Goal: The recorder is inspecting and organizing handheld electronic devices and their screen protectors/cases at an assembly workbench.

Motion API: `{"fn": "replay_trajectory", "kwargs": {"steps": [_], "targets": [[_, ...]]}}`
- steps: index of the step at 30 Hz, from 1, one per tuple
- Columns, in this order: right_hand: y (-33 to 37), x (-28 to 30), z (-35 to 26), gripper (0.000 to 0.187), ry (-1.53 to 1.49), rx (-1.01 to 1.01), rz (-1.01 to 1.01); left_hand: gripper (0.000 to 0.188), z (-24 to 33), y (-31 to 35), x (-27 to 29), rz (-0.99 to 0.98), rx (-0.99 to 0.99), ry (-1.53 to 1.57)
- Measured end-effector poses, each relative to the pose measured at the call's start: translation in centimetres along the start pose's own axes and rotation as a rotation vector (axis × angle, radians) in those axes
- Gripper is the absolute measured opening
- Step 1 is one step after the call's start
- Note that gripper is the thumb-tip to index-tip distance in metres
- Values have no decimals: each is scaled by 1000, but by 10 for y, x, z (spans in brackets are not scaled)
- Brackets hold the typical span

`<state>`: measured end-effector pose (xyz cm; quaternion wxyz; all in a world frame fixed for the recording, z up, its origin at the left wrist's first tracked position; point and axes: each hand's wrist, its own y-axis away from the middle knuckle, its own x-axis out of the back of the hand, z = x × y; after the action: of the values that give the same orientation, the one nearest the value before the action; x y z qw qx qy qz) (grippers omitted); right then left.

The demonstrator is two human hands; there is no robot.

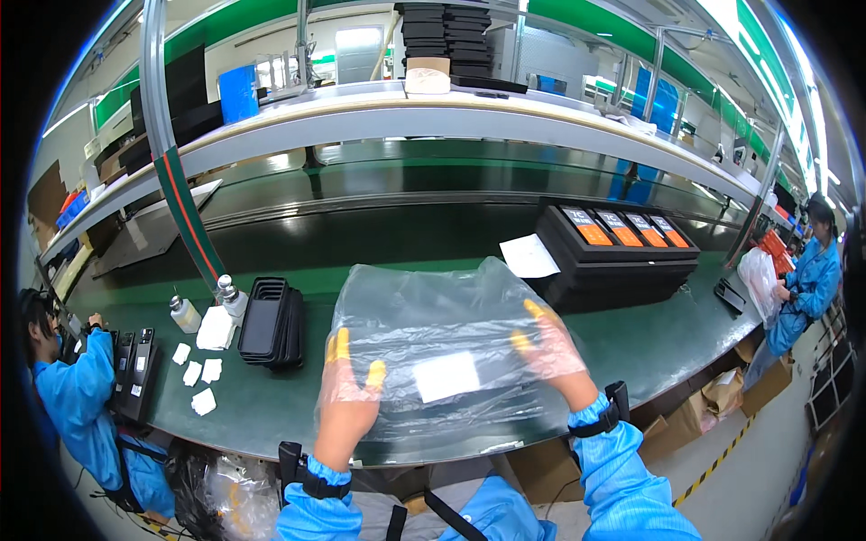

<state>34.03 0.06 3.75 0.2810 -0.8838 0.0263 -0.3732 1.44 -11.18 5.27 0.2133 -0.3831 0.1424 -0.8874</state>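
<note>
A large clear plastic bag [424, 302] is stretched out in front of me above the green bench. Both hands show through its film and appear to be inside it, at its near left and right sides. My left hand [350, 383] has yellow finger cots, with the thumb apart from the upright fingers. At the other side, my right hand [552, 347] also wears yellow cots, its thumb and fingers spread against the plastic. A white rectangular label [446, 377] shows between the hands; whether it is on the bag or beneath it I cannot tell.
Black trays [271, 325] stand stacked on the left, beside white bottles [186, 314] and white cloth pieces [203, 401]. A black foam case [613, 270] with orange-labelled boxes and a white paper [529, 257] lie at right. People in blue work at either side [77, 388].
</note>
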Motion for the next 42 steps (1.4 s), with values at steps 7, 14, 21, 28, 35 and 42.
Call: {"fn": "replay_trajectory", "kwargs": {"steps": [7,14,21,28,35,42], "targets": [[-22,-14,40,73,368,-224,-95,83,-1,-5,-59,-286,-15,-71],[17,-25,34,80,474,-161,-247,77,15,12,-58,-350,-67,74],[95,-4,-46,39,150,-44,-65,64,19,52,-24,-490,-172,102],[128,4,-65,19,-130,-138,229,11,-16,79,21,-235,15,701],[80,45,4,26,-169,-419,624,24,-51,-53,1,148,254,784],[71,35,52,36,-299,-671,431,36,-77,-75,-59,121,270,608]]}}
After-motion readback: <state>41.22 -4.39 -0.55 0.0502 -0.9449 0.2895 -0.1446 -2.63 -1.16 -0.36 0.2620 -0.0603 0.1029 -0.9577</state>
